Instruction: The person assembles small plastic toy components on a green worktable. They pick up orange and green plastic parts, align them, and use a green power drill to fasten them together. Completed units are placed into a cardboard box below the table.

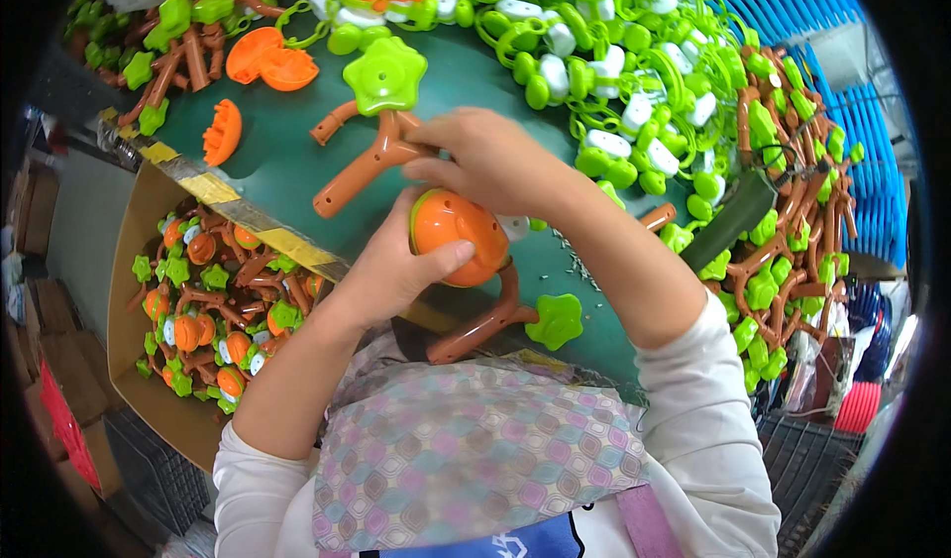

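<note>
My left hand [381, 271] is closed around a round orange plastic shell [461, 226] with a green rim, its thumb across the front. Out of the shell's lower side comes a brown branch-shaped piece [485, 322], which bears a green star-shaped piece [557, 322]. Just above, my right hand [485, 157] has its fingers and thumb closed on one arm of another brown forked branch [365, 167]. A green star [384, 75] tops that branch. The fingertips partly cover the gripped arm's end.
Orange shell halves [269, 60] and a ribbed orange piece [223, 133] lie on the green tabletop [287, 152]. Green-and-white parts [634, 72] are heaped behind, brown branches [788, 261] at right beside a dark green handheld tool [738, 219]. A cardboard box [124, 310] at left holds assembled toys.
</note>
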Demonstrator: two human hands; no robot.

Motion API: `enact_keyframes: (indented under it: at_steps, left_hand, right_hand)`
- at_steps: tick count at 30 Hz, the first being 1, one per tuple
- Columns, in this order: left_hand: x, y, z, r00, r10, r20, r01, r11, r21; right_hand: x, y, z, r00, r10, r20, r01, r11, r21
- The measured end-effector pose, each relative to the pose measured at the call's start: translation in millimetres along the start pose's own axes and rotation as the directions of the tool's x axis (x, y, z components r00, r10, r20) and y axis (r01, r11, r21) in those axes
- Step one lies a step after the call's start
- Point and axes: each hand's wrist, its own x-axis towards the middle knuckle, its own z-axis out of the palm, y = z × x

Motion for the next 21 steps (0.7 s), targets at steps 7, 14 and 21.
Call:
enact_keyframes:
  at_steps: [7, 14, 21]
  left_hand:
    - [14.3, -10.5, -8.6, 0.997, -0.074, 0.022, 0.072, 0.996, 0.06]
    - [22.3, 16.6, -5.8, 0.958, -0.282, -0.049, 0.284, 0.919, 0.273]
    - [21.8, 16.2, -1.1, 0.956, -0.277, -0.098, 0.293, 0.92, 0.261]
  right_hand:
    - [7.9, 19.3, -5.2, 0.907, 0.226, 0.354, -0.279, 0.955, 0.105]
    - [-90.1, 39.4, 17.8, 0.96, -0.278, -0.038, 0.278, 0.96, -0.024]
    - [-178.7, 53.5, 16.2, 0.989, -0.146, 0.028, 0.149, 0.973, -0.178]
